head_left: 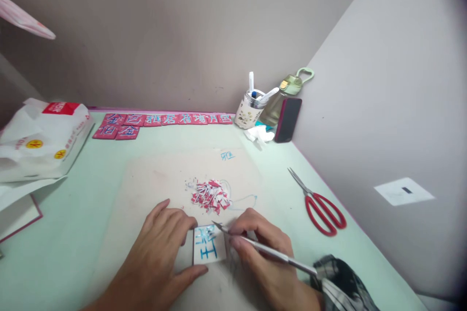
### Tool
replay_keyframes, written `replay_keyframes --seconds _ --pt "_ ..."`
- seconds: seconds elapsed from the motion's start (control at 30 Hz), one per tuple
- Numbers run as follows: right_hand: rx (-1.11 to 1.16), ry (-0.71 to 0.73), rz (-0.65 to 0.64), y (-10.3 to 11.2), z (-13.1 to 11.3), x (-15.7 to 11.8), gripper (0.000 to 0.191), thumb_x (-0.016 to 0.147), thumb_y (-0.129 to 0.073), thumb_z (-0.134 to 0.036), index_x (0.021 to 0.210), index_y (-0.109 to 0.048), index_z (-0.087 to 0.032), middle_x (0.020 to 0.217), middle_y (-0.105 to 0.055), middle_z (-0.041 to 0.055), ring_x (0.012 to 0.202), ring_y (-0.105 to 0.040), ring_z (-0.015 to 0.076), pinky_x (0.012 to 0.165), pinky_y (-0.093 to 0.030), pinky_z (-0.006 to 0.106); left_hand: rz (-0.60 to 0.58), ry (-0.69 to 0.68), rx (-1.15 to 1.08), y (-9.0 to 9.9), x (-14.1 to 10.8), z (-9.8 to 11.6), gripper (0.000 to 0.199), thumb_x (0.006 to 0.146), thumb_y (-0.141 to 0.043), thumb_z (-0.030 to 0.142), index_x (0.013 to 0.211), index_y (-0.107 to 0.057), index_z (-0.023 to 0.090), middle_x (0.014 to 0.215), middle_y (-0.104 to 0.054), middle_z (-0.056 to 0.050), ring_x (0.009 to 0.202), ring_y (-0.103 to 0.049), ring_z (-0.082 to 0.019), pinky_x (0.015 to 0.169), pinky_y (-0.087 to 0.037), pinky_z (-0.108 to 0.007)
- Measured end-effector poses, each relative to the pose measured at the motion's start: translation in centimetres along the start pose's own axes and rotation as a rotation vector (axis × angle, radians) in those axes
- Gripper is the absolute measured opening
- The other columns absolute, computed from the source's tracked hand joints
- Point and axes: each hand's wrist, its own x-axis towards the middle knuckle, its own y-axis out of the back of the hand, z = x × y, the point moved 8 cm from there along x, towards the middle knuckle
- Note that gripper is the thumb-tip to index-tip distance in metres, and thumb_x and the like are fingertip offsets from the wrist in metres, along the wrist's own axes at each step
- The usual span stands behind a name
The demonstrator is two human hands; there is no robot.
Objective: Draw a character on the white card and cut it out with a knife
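Far from the tabletop's [277,180] back edge, a tile [209,245] is held steady by the half-spread left hand [164,243]; seemingly for control, a knife [268,250] is pinched by the right hand [270,269].

On the left sits a white bag [44,141]; far right, a phone [288,120] stands beside a green bottle [277,102].

Square tile [209,248] between left hand [156,248] and right hand [266,248]; craft knife [270,251] in right hand. Shavings pile [211,196] behind tile. Character tiles [170,119] along table's [76,233] back edge, paper bag [44,143] left, jar [248,112] with markers [269,94] right. Smartphone [288,120] right of jar, before water bottle [274,108]. Scissors [316,206] right, in front of smartphone.
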Motion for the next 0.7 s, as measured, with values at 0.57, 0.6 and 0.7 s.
replay_keyframes --seconds 0.57,0.6,0.7 --pt "-0.056 -0.148 -0.246 -2.3 0.5 -0.2 0.010 0.093 -0.058 -0.018 0.085 -0.064 -0.022 0.076 -0.061 -0.0012 0.067 -0.054 0.0128 0.062 -0.045 0.024 0.002 0.023 -0.026 0.6 0.3 -0.3 0.039 0.093 -0.065 0.024 0.128 -0.050 0.026 0.104 -0.061 0.000 0.107 -0.060 -0.025 0.122 -0.031 -0.052" --pt "-0.054 -0.132 -0.257 -2.3 0.5 -0.1 0.011 0.096 -0.058 -0.019 0.089 -0.067 -0.022 0.080 -0.064 0.0002 0.071 -0.058 0.0135 0.066 -0.047 0.024 0.003 0.029 -0.025 0.6 0.3 -0.3 0.038 0.093 -0.066 0.025 0.127 -0.050 0.026 0.104 -0.060 0.000 0.106 -0.060 -0.025 0.121 -0.031 -0.053" --pt "-0.030 -0.110 -0.239 -2.2 0.6 -0.1 0.010 0.097 -0.060 -0.020 0.095 -0.070 -0.022 0.086 -0.068 0.0016 0.076 -0.061 0.0142 0.070 -0.048 0.025 -0.002 0.030 -0.022 0.6 0.3 -0.3 0.037 0.093 -0.068 0.027 0.125 -0.051 0.026 0.102 -0.059 0.000 0.104 -0.060 -0.025 0.120 -0.032 -0.054"
